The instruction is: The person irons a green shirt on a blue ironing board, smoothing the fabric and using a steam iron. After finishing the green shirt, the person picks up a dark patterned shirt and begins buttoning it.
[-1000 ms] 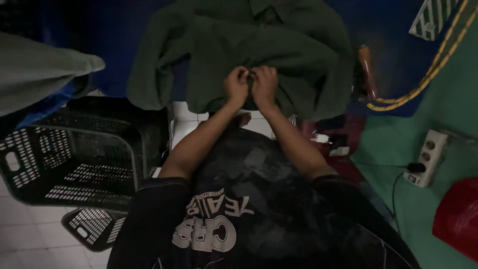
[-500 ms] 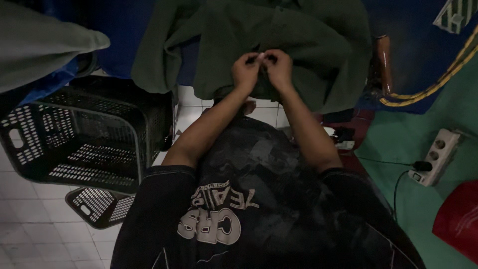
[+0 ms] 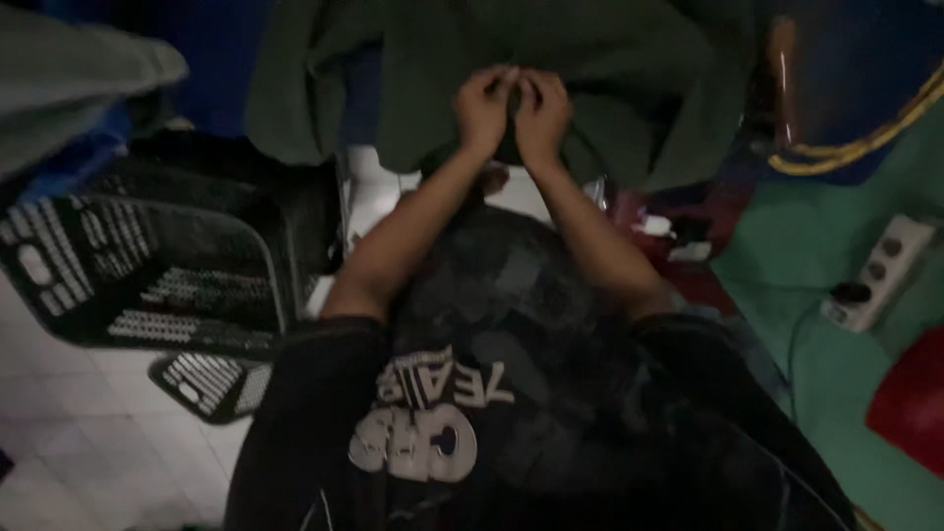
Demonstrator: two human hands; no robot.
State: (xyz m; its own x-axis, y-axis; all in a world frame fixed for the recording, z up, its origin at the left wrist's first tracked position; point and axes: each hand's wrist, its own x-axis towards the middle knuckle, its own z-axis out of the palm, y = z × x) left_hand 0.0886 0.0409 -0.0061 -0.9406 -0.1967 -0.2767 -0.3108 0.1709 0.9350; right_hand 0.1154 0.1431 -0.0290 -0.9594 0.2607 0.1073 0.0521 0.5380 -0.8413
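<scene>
Raised a little higher against the dark green shirt (image 3: 511,69) since the earlier frames: both hands, knuckles closer together, thumbs now pressed inward at the front edge of the cloth. Shifted too, the whole view, with the garment filling more of the top and the basket sliding lower left. Suggests, as a judgement, fine work at a button or fastening near the shirt's middle, though too dim and too small to confirm. Dark green shirt: spread flat ahead on a deep blue surface (image 3: 226,39), soft matte woven cloth, sleeve draped down at the left, hem hanging in loose folds. Black plastic laundry basket (image 3: 167,265): rigid, slotted lattice walls, tilted on pale floor tiles (image 3: 69,452) at the left, with a second slotted piece (image 3: 211,383) lying flat just beside it. Green mat (image 3: 816,256) at the right, smooth, with a red rounded object (image 3: 910,403) at its edge. White power strip (image 3: 875,270): long, boxy, hard plastic, one dark plug seated. Left hand (image 3: 484,103): fingers curled shut, pinching a fold of the shirt. Right hand (image 3: 543,110): likewise curled shut on the same fold, touching the left at the fingertips.
</scene>
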